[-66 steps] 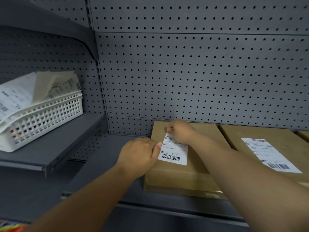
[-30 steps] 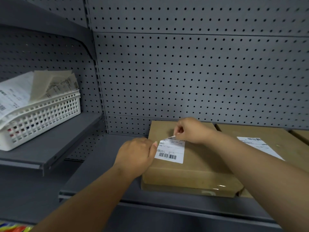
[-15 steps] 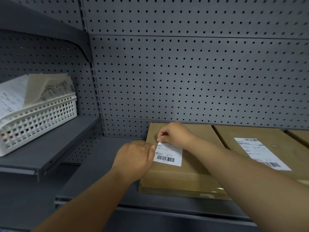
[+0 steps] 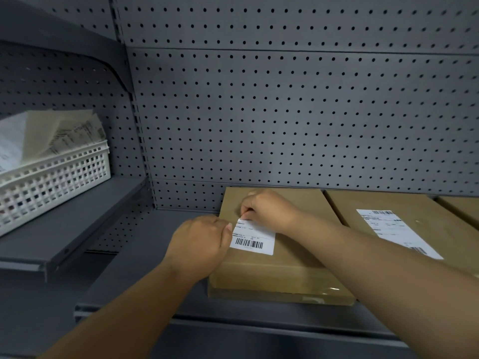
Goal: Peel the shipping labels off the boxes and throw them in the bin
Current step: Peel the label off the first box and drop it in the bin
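Observation:
A brown cardboard box point(image 4: 293, 265) lies flat on the grey shelf, with a white barcode shipping label point(image 4: 255, 239) on its top. My right hand point(image 4: 269, 208) pinches the label's top left corner between thumb and fingers. My left hand point(image 4: 199, 244) rests curled against the box's left edge, thumb tip touching the label's left side. A second box point(image 4: 383, 203) to the right carries its own white label point(image 4: 396, 231). The white basket bin point(image 4: 54, 177) with several peeled labels stands on the left shelf.
A grey pegboard wall point(image 4: 285, 112) backs the shelf. A third box edge point(image 4: 461, 206) shows at far right. The left shelf point(image 4: 77, 218) juts out beside the lower shelf point(image 4: 145, 255), with an upper shelf bracket above it.
My right hand had lifted the corner a second ago, dropped back onto the label, and now pinches the top left corner again. The view has shifted slightly; my left hand stays in place.

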The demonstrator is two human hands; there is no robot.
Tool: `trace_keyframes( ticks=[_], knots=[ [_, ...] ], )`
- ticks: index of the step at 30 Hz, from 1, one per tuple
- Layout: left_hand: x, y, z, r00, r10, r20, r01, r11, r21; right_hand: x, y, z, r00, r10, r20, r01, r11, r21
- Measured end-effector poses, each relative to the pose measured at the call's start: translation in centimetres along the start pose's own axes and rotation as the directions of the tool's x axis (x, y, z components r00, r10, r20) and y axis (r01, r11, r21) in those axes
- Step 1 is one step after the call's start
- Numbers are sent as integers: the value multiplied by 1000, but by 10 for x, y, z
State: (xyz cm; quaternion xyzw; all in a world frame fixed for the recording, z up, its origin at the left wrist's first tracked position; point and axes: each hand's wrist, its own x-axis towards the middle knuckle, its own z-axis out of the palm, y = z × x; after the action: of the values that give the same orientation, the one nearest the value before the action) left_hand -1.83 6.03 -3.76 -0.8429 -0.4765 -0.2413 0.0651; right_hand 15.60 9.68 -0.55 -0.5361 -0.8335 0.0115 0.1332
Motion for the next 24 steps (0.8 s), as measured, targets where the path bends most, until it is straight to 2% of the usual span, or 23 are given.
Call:
trace_keyframes(
  ticks=[2,3,4,6,7,8,12,14,18,20,22,24],
  knots=[
    [0,0,1,1000,6,-11,-6,1000,3,-4,8,-1,999,-26,27,26,1000,16],
    [1,0,1,1000,13,-20,-13,1000,7,-3,20,-7,1000,10,13,-9,1000,-21],
    [1,0,1,1000,21,-23,-20,1000,15,0,37,-19,993,106,-43,-109,991,-80],
    [-2,0,1,1000,21,-21,-20,999,26,-1,73,-54,895,371,-245,-412,901,-139],
    [-2,0,1,1000,14,-20,-13,999,35,-2,86,-70,841,437,-319,-502,850,-161],
    [-2,0,0,1000,9,-18,-9,999,42,-3,91,-82,821,426,-379,-520,833,-190],
    [0,2,-3,999,28,21,-30,996,85,2,64,-91,846,190,-499,-335,917,-218],
    [0,3,-3,999,4,44,-7,997,74,1,44,-90,838,160,-521,-256,959,-118],
    [4,8,-13,972,-199,127,215,969,-124,-9,14,-86,883,100,-458,-132,990,-38],
    [7,13,-20,956,-294,25,291,923,-251,-14,2,-84,908,71,-413,-79,997,-2],
    [10,22,-29,943,-311,-119,257,906,-337,-20,-10,-82,930,54,-364,-44,998,36],
    [15,29,-36,943,-286,-169,213,911,-352,-25,-20,-77,947,45,-318,-16,996,93]
  ],
)
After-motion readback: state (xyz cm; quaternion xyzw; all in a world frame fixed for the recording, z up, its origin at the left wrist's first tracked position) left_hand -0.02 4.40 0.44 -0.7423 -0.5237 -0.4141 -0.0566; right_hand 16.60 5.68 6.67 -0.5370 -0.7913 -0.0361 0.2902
